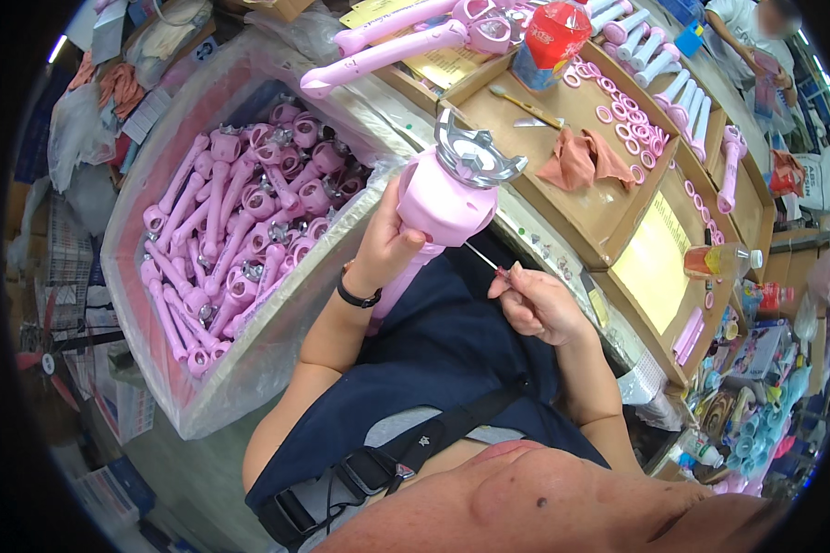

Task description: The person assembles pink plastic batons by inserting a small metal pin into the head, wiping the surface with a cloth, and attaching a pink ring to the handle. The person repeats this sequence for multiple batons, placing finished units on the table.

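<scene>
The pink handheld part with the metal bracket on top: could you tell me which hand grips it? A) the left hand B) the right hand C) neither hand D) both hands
A: the left hand wraps the pink handheld part, while the right hand pinches a thin tool.

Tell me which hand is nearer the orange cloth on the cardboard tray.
Right. The right hand sits just below the orange cloth, holding a thin tool; the left hand grips the pink handle farther left.
</scene>
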`<state>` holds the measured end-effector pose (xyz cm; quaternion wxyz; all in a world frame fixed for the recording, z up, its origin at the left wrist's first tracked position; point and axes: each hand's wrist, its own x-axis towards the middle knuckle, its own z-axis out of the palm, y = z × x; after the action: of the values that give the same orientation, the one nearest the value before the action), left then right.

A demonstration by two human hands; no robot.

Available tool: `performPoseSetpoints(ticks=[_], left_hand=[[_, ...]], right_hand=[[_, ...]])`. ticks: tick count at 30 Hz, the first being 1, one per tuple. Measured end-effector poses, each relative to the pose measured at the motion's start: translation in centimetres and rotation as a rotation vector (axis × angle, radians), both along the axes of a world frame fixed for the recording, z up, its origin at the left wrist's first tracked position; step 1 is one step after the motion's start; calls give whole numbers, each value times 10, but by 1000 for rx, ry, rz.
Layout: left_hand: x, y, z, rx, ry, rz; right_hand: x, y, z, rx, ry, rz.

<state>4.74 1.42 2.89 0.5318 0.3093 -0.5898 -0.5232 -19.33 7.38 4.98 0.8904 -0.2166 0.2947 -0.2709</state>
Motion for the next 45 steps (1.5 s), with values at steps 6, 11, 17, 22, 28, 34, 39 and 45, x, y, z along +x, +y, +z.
performPoseSetpoints(ticks=[6,11,17,22,28,34,39,45], left_hand=[[-2,7,-6,-4,-41,22],[1,8,-8,70,-11,15],[5,10,-8,-66,-111,-14],[2,12,-9,-83,-181,-45],[2,12,-9,-59,-134,-1],[-1,8,-14,32,-44,-9],[-1,-8,-2,3,67,71],[-2,-43,30,182,642,26]], right_hand=[[1,3,-9,-524,583,-174],[16,12,-12,-1180,1103,-282],[4,8,-14,-45,313,10],[-5,5,-19,-83,207,20],[10,13,-22,-812,734,-267],[20,12,-12,-1337,1262,-353],[15,15,-2,-1427,1458,-311],[52,35,-38,-988,667,-376]])
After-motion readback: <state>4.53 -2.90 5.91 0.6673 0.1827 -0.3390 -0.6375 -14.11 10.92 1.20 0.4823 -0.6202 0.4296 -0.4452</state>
